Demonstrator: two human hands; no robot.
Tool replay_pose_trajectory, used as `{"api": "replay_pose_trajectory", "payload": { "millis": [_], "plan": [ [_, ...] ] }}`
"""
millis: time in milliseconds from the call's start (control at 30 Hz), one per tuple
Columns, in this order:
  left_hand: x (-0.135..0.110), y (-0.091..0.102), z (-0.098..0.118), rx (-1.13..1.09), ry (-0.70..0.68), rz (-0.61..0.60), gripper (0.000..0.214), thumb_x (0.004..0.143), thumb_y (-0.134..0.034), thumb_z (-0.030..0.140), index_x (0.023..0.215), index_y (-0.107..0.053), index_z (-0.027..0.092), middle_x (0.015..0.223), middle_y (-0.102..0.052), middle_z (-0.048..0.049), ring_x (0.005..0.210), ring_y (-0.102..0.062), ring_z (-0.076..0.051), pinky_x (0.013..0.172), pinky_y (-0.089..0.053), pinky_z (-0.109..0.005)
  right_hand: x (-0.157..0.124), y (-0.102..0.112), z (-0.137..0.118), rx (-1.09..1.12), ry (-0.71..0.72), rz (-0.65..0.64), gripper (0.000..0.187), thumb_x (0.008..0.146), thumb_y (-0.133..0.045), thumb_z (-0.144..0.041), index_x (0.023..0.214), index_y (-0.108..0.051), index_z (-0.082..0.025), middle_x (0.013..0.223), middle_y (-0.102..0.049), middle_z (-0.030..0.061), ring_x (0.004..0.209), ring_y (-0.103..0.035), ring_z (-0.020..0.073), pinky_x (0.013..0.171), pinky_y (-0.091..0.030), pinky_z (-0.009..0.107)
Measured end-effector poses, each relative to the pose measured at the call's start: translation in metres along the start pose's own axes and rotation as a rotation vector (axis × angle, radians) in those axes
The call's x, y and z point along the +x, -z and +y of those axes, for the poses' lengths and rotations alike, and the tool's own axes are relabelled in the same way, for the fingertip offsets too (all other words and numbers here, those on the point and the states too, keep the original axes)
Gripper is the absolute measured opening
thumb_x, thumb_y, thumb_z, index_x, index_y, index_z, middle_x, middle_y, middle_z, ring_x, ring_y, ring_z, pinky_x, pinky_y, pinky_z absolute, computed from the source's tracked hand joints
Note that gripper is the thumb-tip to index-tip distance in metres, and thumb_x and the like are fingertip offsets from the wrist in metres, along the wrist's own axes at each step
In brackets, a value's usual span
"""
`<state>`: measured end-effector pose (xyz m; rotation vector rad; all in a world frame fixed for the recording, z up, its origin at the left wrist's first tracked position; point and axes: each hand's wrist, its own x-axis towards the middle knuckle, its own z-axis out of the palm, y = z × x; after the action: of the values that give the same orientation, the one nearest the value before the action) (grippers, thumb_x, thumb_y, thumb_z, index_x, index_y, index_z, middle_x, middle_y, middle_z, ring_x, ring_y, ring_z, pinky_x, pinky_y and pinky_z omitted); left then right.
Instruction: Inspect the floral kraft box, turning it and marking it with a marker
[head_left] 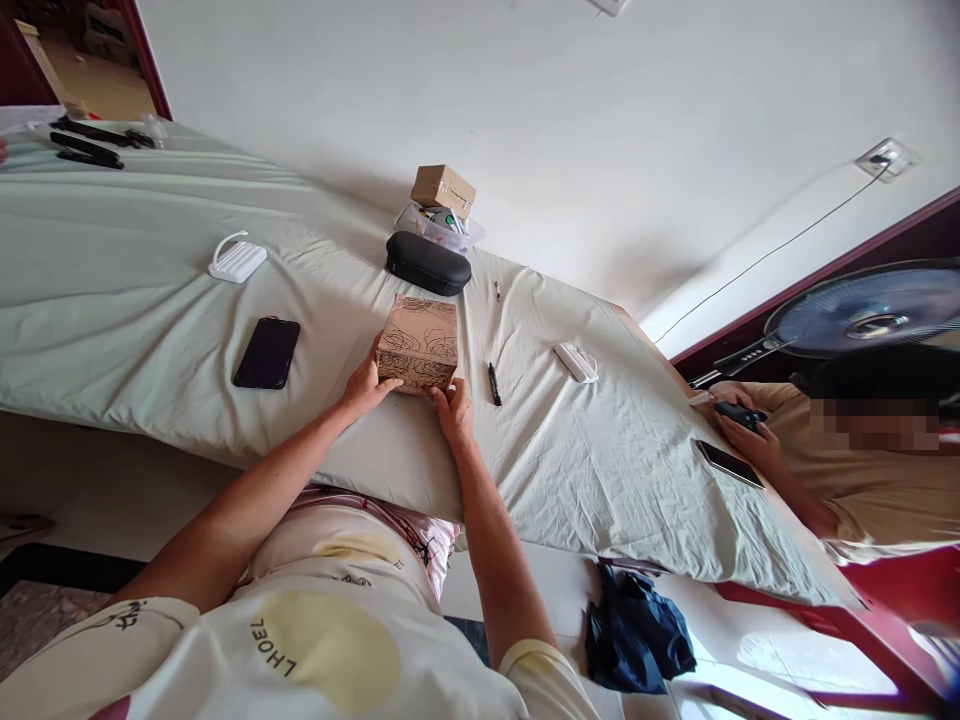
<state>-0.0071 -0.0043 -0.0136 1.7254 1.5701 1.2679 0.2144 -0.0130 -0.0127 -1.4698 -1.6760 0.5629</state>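
While my left hand [369, 384] and right hand [453, 408] clasp a cardboard box [418, 335] between them near its lower front corners, I see looping black scribbles on its top and near faces; those two look largely done to me, but whether the hidden sides are bare I cannot tell. Just right of the grip, on the pale tablecloth [409, 450], lies a black marker pen [494, 384], in neither hand; farther left, a smartphone [267, 352]. Beyond the grip sit a black hard-shell case [428, 263] and a translucent plastic tub [466, 240] topped by a smaller carton [442, 189].
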Motion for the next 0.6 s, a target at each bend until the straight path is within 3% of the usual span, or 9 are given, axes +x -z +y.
{"api": "replay_pose_trajectory", "payload": {
  "millis": [100, 267, 467, 600],
  "plan": [
    [-0.0002, -0.0003, 0.0003, -0.035, -0.021, 0.008, 0.086, 0.08, -0.076, 0.031, 0.157, -0.038, 0.023, 0.141, -0.067, -0.0129, 0.126, -0.066, -0.033, 0.101, -0.055, -0.042, -0.0003, 0.0022, -0.0021, -0.078, 0.034, 0.045, 0.051, 0.089, -0.053, -0.072, 0.105, -0.052, -0.024, 0.081, -0.072, 0.0023, 0.07, -0.065, 0.0196, 0.068, -0.049, 0.031],
    [-0.001, -0.0004, 0.0005, -0.064, -0.071, 0.024, 0.085, 0.08, -0.077, 0.029, 0.156, -0.041, 0.026, 0.142, -0.066, -0.0106, 0.129, -0.064, -0.032, 0.104, -0.054, -0.043, 0.0017, 0.0031, -0.0032, -0.088, 0.032, 0.104, 0.051, 0.085, -0.055, -0.075, 0.082, -0.048, -0.024, 0.084, -0.068, 0.0042, 0.072, -0.062, 0.0185, 0.069, -0.049, 0.032],
    [0.0001, 0.0004, -0.0031, -0.039, -0.163, 0.042, 0.083, 0.082, -0.077, 0.04, 0.156, -0.042, 0.022, 0.143, -0.064, -0.0138, 0.14, -0.055, -0.032, 0.116, -0.046, -0.045, 0.0025, -0.0009, -0.0015, -0.097, 0.043, 0.113, 0.048, 0.082, -0.064, -0.067, 0.077, -0.041, -0.026, 0.075, -0.059, 0.0001, 0.068, -0.054, 0.0173, 0.067, -0.046, 0.031],
    [0.0002, 0.0003, -0.0038, -0.041, -0.134, 0.02, 0.094, 0.076, -0.084, 0.04, 0.158, -0.039, 0.024, 0.147, -0.062, -0.0128, 0.138, -0.057, -0.032, 0.116, -0.048, -0.045, 0.0015, -0.0025, 0.0021, -0.144, 0.084, 0.084, 0.046, 0.083, -0.066, -0.063, 0.075, -0.038, -0.027, 0.076, -0.055, -0.0007, 0.068, -0.052, 0.0173, 0.067, -0.045, 0.032]
  ]
}}
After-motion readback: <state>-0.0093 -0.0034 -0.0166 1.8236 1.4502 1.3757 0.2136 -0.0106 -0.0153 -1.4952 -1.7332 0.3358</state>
